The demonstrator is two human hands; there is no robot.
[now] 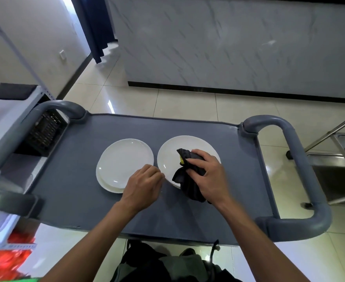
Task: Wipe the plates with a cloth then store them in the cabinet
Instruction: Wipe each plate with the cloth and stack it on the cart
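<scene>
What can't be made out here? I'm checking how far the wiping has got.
Head view:
- Plate under the black cloth: the right hand and cloth hide its near right part.
- Left hand: its fingertips are hidden, so contact with the plate's rim is unclear.
- Left stack: plate count is unclear.
- Cabinet: not identifiable.

Two stacked white plates (pixel 124 162) beside a single white plate (pixel 173 153) under a crumpled black cloth (pixel 184 180).
</scene>
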